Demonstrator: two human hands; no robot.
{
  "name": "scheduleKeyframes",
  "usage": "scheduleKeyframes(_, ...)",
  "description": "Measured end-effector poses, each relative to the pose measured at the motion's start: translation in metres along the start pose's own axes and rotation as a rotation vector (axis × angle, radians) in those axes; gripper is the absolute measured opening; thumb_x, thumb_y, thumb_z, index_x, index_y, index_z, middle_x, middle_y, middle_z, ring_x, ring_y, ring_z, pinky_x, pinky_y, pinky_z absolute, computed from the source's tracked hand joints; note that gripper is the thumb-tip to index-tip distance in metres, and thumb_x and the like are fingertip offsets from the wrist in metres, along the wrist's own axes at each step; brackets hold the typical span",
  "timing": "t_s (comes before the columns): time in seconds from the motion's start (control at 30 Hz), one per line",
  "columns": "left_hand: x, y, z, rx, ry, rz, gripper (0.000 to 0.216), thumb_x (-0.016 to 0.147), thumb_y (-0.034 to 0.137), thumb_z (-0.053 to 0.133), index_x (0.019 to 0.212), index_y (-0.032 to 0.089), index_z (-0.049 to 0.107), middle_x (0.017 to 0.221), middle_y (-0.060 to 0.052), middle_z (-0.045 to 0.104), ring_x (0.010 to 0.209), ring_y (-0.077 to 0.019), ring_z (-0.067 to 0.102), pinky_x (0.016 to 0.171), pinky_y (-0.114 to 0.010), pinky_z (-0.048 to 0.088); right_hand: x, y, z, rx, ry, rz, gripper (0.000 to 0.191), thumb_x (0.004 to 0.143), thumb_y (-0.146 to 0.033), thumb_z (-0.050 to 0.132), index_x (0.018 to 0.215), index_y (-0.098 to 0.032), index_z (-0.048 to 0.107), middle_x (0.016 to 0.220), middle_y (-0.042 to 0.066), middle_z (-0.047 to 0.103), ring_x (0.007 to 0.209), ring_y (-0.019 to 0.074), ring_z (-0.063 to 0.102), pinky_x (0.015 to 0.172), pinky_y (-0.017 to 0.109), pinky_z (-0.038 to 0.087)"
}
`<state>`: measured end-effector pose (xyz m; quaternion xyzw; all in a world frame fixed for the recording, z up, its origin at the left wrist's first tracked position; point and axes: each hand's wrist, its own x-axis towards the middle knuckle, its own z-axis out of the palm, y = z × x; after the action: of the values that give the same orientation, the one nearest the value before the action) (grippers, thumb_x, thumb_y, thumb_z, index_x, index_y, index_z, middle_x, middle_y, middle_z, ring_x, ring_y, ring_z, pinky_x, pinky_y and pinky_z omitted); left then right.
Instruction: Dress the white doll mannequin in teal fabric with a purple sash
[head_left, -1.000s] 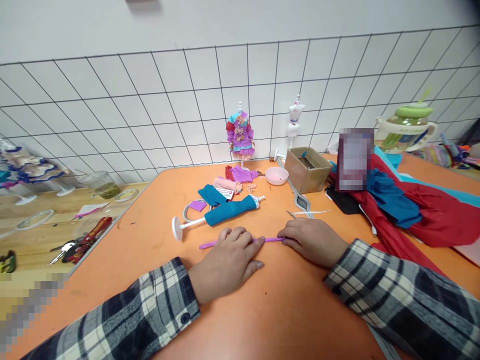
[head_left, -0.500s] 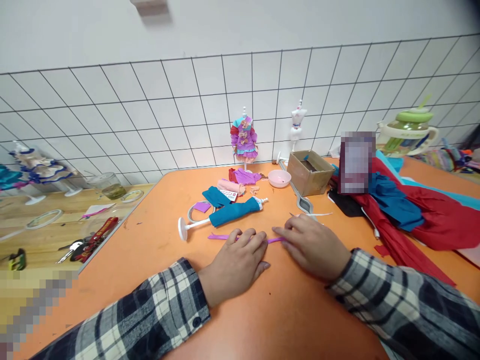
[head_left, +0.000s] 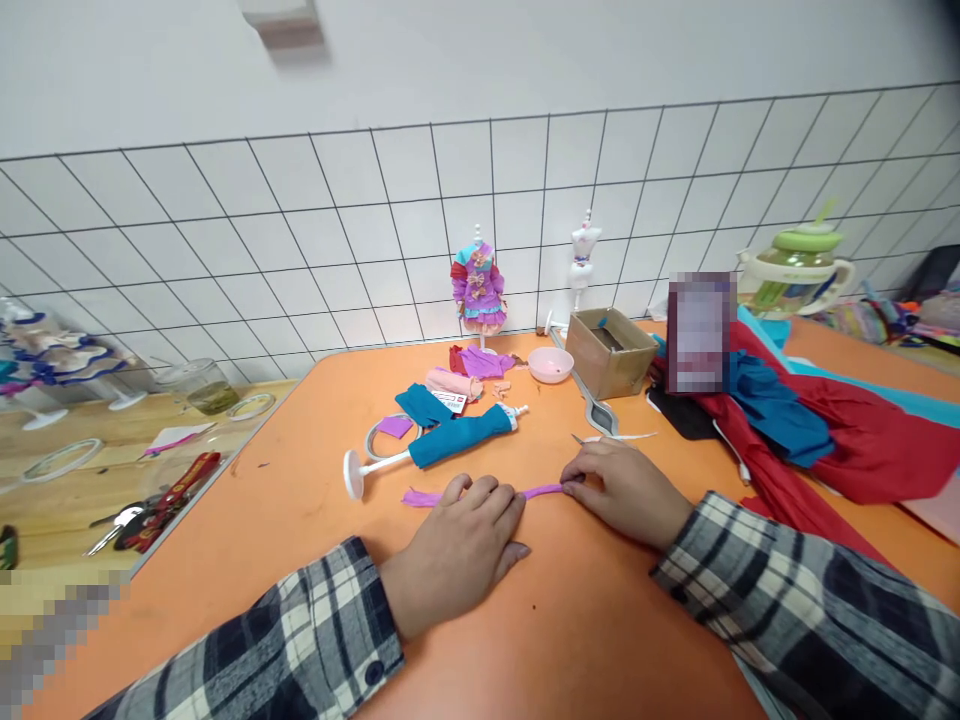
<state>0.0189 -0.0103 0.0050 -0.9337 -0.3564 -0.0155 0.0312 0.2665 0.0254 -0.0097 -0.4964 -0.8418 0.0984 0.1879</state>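
Note:
A narrow purple fabric strip point(head_left: 541, 491) lies across the orange table point(head_left: 315, 500) under both hands. My left hand point(head_left: 457, 550) lies flat on its middle, fingers stretched and pressing it down. My right hand point(head_left: 626, 490) pinches the strip's right end against the table with curled fingers. The strip's left end point(head_left: 420, 497) sticks out past my left hand. Just beyond lies a white doll stand wearing a teal garment point(head_left: 457, 437).
Behind stand a dressed mini mannequin point(head_left: 478, 285), a bare white one point(head_left: 583, 250), a pink bowl point(head_left: 551, 364), a cardboard box point(head_left: 611, 350) and scissors point(head_left: 600, 410). Red and blue cloth point(head_left: 817, 430) piles up at right. A wooden table with keys point(head_left: 150, 500) is at left.
Both hands shifted slightly along the purple strip, which has been drawn a little tauter and straighter. The camera view swung a bit.

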Motion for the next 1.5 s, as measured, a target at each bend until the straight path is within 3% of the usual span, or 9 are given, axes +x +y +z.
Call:
scheduleKeyframes(0.17, -0.002, -0.003, 0.0, -0.055, -0.011, 0.011, 0.04, 0.096, 0.043, 0.049, 0.127, 0.016, 0.05, 0.119, -0.009, 0.06, 0.105, -0.0273, 0.051, 0.087, -0.042, 0.036, 0.001, -0.005, -0.001, 0.004, -0.047, 0.063, 0.014, 0.086, -0.025, 0.059, 0.082, -0.023, 0.072, 0.083, 0.002, 0.069, 0.086, 0.0196, 0.06, 0.08, 0.034, 0.041)
scheduleKeyframes(0.3, -0.002, -0.003, 0.0, -0.068, -0.009, 0.01, 0.042, 0.096, 0.044, 0.049, 0.128, 0.016, 0.049, 0.12, -0.009, 0.06, 0.106, -0.028, 0.051, 0.089, -0.043, 0.037, -0.001, -0.008, -0.001, -0.034, -0.044, 0.036, 0.015, 0.086, -0.034, 0.062, 0.09, -0.024, 0.072, 0.09, 0.003, 0.068, 0.092, 0.0219, 0.059, 0.084, 0.037, 0.039)
scheduleKeyframes(0.7, -0.002, -0.002, 0.002, -0.024, 0.011, -0.001, 0.041, 0.095, 0.045, 0.049, 0.124, 0.016, 0.052, 0.115, -0.009, 0.061, 0.104, -0.0272, 0.051, 0.089, -0.044, 0.035, 0.0, -0.005, -0.003, -0.087, -0.09, -0.014, 0.008, 0.088, -0.025, 0.063, 0.091, -0.025, 0.071, 0.087, 0.001, 0.071, 0.088, 0.0214, 0.059, 0.079, 0.036, 0.037)
scheduleKeyframes(0.87, -0.002, -0.001, -0.001, -0.027, -0.002, 0.008, 0.041, 0.095, 0.045, 0.049, 0.124, 0.016, 0.052, 0.113, -0.008, 0.061, 0.103, -0.027, 0.051, 0.089, -0.044, 0.035, 0.002, 0.005, -0.004, 0.024, -0.149, -0.043, 0.007, 0.084, -0.026, 0.066, 0.084, -0.024, 0.073, 0.087, 0.0, 0.072, 0.089, 0.0203, 0.06, 0.082, 0.034, 0.039)
scheduleKeyframes(1.03, -0.002, -0.001, -0.003, -0.033, -0.006, 0.016, 0.042, 0.096, 0.045, 0.049, 0.125, 0.016, 0.051, 0.114, -0.009, 0.061, 0.105, -0.0276, 0.051, 0.09, -0.044, 0.035, 0.002, 0.009, -0.002, 0.147, -0.185, 0.071, 0.013, 0.083, -0.03, 0.062, 0.083, -0.022, 0.072, 0.085, 0.002, 0.07, 0.082, 0.0176, 0.06, 0.072, 0.029, 0.042)
scheduleKeyframes(1.33, -0.004, -0.001, -0.002, -0.035, 0.019, 0.022, 0.042, 0.094, 0.044, 0.052, 0.124, 0.015, 0.051, 0.114, -0.009, 0.061, 0.105, -0.0274, 0.051, 0.091, -0.044, 0.034, 0.005, -0.004, -0.002, 0.0, -0.14, 0.156, 0.016, 0.078, -0.021, 0.053, 0.071, -0.021, 0.067, 0.077, 0.003, 0.067, 0.073, 0.0173, 0.058, 0.064, 0.028, 0.037)
scheduleKeyframes(1.43, 0.001, -0.001, -0.004, -0.029, 0.045, 0.025, 0.038, 0.094, 0.046, 0.051, 0.117, 0.017, 0.056, 0.109, -0.009, 0.062, 0.102, -0.0269, 0.052, 0.092, -0.045, 0.033, 0.012, -0.003, -0.004, -0.015, -0.197, 0.176, 0.014, 0.076, -0.022, 0.056, 0.068, -0.02, 0.067, 0.074, 0.003, 0.068, 0.068, 0.0169, 0.058, 0.06, 0.028, 0.035)
scheduleKeyframes(1.5, 0.01, -0.001, -0.006, -0.024, 0.069, 0.009, 0.035, 0.095, 0.049, 0.047, 0.103, 0.018, 0.061, 0.098, -0.008, 0.064, 0.098, -0.0262, 0.053, 0.09, -0.046, 0.032, 0.019, 0.001, -0.006, 0.024, -0.281, 0.186, 0.012, 0.075, -0.023, 0.059, 0.067, -0.02, 0.067, 0.071, 0.003, 0.068, 0.064, 0.0162, 0.057, 0.056, 0.027, 0.035)
